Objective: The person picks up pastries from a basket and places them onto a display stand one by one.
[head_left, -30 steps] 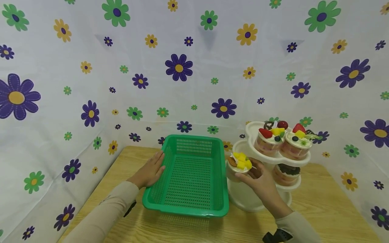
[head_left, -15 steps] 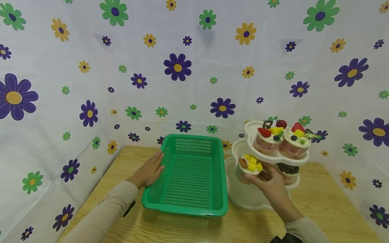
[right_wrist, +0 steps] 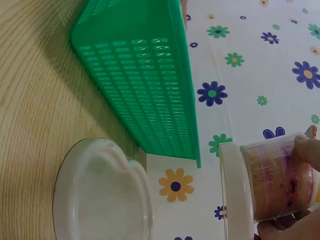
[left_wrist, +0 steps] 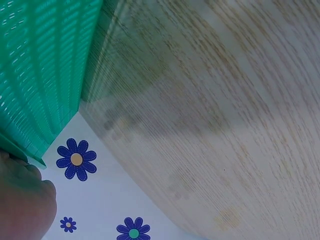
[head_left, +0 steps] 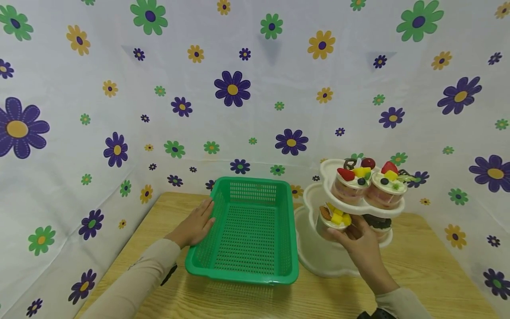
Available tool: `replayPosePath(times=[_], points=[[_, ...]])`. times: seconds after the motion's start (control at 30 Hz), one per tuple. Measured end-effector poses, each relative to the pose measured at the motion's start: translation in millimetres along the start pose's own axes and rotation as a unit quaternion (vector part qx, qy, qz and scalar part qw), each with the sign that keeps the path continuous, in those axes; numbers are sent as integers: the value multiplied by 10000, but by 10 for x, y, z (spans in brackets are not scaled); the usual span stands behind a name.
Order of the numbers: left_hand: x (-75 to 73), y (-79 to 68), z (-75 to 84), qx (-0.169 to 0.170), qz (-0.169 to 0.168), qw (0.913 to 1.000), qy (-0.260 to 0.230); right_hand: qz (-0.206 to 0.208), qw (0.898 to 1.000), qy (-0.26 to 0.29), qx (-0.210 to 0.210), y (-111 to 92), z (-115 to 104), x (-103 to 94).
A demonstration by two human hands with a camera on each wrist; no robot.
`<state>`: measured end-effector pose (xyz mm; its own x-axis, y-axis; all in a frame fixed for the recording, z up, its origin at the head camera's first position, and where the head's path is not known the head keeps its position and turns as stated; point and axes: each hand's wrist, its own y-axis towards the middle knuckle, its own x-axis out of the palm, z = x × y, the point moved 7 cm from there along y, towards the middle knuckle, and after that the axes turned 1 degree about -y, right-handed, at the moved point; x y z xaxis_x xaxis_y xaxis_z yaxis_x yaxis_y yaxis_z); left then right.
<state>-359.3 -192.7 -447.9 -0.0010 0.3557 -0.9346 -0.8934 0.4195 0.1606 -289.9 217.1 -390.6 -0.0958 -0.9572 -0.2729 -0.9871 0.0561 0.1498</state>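
Note:
In the head view my right hand (head_left: 360, 246) grips a clear dessert cup (head_left: 326, 226) topped with yellow fruit cubes and a brown biscuit. The cup is upright at the middle tier of a white tiered stand (head_left: 338, 195), partly under the top tier. In the right wrist view its layered side (right_wrist: 280, 175) shows, its base right at the edge of a white tier (right_wrist: 235, 190). My left hand (head_left: 195, 223) rests with straight fingers on the left rim of a green plastic basket (head_left: 260, 278), which holds nothing.
Two fruit-topped dessert cups (head_left: 350, 190) stand on the top tier. Another cup with a dark topping (head_left: 376, 223) is on the middle tier, behind my right hand. The stand's bottom tier (head_left: 318, 257) is close to the basket's right side. A flowered sheet (head_left: 255, 110) hangs behind the wooden table (head_left: 167, 292).
My right hand has moved the yellow-topped dessert cup rightward, from beside the basket onto the middle tier area under the top tier. My left hand has stayed on the basket rim.

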Motion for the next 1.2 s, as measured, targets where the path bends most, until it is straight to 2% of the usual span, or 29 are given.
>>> replayPosePath(times=[0.17,0.4,0.57,0.8,1.03,1.2], points=[[-13,-1,3,24,22,9999,-112,226,9996,163,29,-4,22,-21],[27,-5,-35,-39,-109,9999,19,402,9987,284,102,-8,88,-40],[10,-4,-13,-58,-92,9999,-55,397,9991,130,26,4,94,-44],[55,16,-80,-112,-154,9998,16,338,9986,-141,-381,28,69,-35],[3,-2,0,-31,-69,9999,-85,228,9976,-355,-548,49,33,-31],[-13,-12,10,-131,-119,9998,-40,199,9971,-483,-554,46,32,-35]])
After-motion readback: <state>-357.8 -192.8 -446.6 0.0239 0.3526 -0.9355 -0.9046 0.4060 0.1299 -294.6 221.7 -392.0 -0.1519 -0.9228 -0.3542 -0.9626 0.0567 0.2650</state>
